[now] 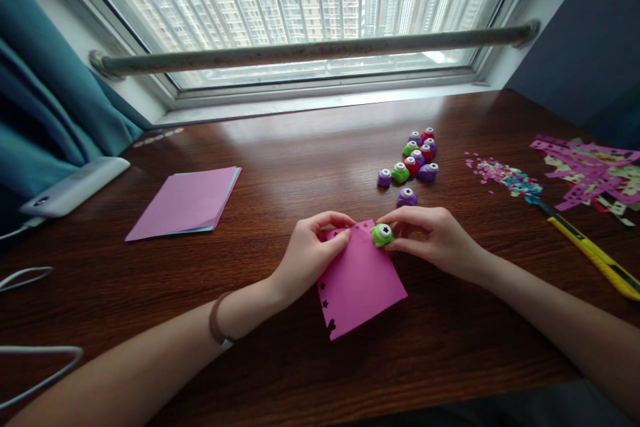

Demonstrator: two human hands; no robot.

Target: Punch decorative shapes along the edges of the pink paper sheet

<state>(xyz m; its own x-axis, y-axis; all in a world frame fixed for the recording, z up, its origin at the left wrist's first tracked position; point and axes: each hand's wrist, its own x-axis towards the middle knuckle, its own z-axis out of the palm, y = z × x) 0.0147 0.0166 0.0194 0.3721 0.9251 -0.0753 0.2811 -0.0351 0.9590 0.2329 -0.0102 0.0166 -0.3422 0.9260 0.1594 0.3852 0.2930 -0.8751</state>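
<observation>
A square of pink paper [361, 283] lies at a slant in front of me, with small star-shaped holes along its left and top edges and a larger cut-out at its lower left corner. My left hand [313, 247] pinches its upper left edge between thumb and fingers. At the paper's top right corner sits a green craft punch [383, 235] with a star on its white button. My right hand [430, 240] grips this punch from the right side. Just beyond it stands a purple craft punch [407, 197].
Several purple, green and red punches [413, 160] cluster farther back. Stacked coloured paper [185, 203] lies left. To the right are confetti [510, 177], punched paper strips [595, 170] and a yellow utility knife [593, 257]. A white device [75, 187] with a cable is at far left.
</observation>
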